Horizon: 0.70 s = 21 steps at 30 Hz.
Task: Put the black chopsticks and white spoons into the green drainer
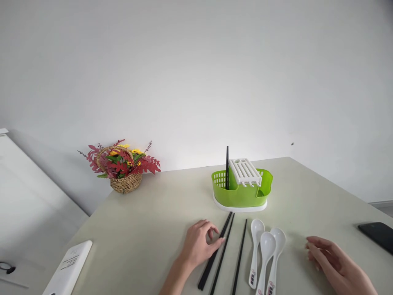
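My left hand (201, 241) is at the left edge of several black chopsticks (225, 250) lying on the table. Its thumb tip overlaps the leftmost sticks; whether it presses on them I cannot tell. The fingers are bent, with a gap between thumb and index finger. Right of the chopsticks lie three white spoons (267, 246), bowls pointing away from me. My right hand (334, 262) rests to the right of the spoons, fingers loosely curled, holding nothing. Beyond the chopsticks stands a green utensil holder (236, 198) with a black chopstick or chopsticks (227, 168) upright in its left compartment.
A white slotted rack (245, 171) tops the holder, which sits on a white base (241, 209). A wicker basket of artificial flowers (126, 183) is at the table's back left. A white power-strip-like object (69, 266) lies front left, and a black phone (377, 234) at the right edge.
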{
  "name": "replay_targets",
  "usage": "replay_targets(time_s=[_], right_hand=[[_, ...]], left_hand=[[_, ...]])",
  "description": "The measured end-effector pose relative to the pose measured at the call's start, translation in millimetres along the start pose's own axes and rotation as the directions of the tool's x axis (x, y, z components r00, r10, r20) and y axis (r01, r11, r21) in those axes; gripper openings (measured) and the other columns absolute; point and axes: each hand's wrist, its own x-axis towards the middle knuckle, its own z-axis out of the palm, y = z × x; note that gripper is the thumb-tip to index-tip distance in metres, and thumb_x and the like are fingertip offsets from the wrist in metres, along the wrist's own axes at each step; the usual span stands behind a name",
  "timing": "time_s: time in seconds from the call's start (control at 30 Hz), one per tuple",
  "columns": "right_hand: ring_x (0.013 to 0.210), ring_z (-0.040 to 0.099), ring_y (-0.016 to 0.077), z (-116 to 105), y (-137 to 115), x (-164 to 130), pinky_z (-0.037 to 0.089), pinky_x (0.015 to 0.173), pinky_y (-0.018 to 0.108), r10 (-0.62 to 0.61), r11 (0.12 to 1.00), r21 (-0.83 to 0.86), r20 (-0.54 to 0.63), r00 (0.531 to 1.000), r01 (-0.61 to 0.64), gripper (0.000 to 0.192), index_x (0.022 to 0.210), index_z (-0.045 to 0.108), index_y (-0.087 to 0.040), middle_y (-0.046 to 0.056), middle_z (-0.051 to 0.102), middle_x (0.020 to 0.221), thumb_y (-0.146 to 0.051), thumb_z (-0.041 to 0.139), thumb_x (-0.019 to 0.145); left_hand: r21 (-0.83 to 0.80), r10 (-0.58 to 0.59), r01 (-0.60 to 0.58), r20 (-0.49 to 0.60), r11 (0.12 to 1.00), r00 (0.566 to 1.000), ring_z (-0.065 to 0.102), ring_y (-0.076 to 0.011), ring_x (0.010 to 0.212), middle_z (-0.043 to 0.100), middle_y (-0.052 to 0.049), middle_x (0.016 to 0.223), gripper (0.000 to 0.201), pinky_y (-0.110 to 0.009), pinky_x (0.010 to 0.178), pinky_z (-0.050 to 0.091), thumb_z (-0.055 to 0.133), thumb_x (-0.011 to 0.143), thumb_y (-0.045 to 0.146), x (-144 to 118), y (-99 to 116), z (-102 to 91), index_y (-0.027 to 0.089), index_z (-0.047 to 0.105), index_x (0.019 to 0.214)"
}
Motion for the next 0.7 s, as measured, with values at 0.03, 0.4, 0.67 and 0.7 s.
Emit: replay_targets(time_s=[0.03, 0.4, 0.67, 0.7], right_hand=[[0.078, 0.077, 0.0252, -0.1, 1.1, 0.1, 0.058, 0.064, 0.031, 0.017, 1.0, 0.016, 0.052, 0.999, -0.018, 0.05, 0.101, 0.068, -0.03, 0.004, 0.079, 0.086, -0.071, 0.057, 0.075], [0.083, 0.076, 0.0255, -2.0, -16.1, -5.1, 0.057, 0.07, 0.032, -0.02, 1.0, 0.006, 0.167, 0.986, 0.019, 0.045, 0.099, 0.069, -0.03, 0.002, 0.079, 0.088, -0.065, 0.056, 0.076], [0.084, 0.076, 0.0254, -4.3, -20.3, -6.5, 0.057, 0.072, 0.033, -0.039, 0.999, 0.041, 0.18, 0.983, 0.032, 0.044, 0.098, 0.069, -0.029, 0.001, 0.078, 0.084, -0.065, 0.054, 0.077], [0.084, 0.075, 0.0253, -4.6, -21.5, -6.9, 0.056, 0.072, 0.033, -0.037, 0.998, 0.047, 0.186, 0.982, 0.029, 0.043, 0.098, 0.068, -0.029, 0.001, 0.078, 0.084, -0.065, 0.054, 0.077]], left_hand=[[-0.008, -0.01, 0.01, -0.006, 1.0, 1.0, 0.059, -0.0144, 0.07, 0.065, 0.002, 0.076, 0.008, -0.025, 0.064, 0.044, 0.073, 0.083, 0.029, -1.9, 0.4, -0.7, 0.023, 0.069, 0.087], [0.331, -0.169, 0.145, 0.044, 0.933, 0.985, 0.071, -0.018, 0.076, 0.078, 0.0, 0.08, 0.005, -0.026, 0.068, 0.048, 0.071, 0.082, 0.025, 3.1, 11.7, -20.7, 0.024, 0.074, 0.079], [0.571, -0.175, 0.117, 0.049, 0.813, 0.983, 0.07, -0.027, 0.074, 0.068, -0.008, 0.066, 0.015, -0.032, 0.068, 0.045, 0.072, 0.079, 0.017, 19.7, 37.2, -8.5, 0.02, 0.069, 0.065], [0.588, -0.176, 0.116, 0.046, 0.801, 0.983, 0.07, -0.0276, 0.075, 0.067, -0.008, 0.066, 0.014, -0.033, 0.069, 0.045, 0.072, 0.079, 0.018, 21.4, 39.9, -5.3, 0.02, 0.068, 0.065]])
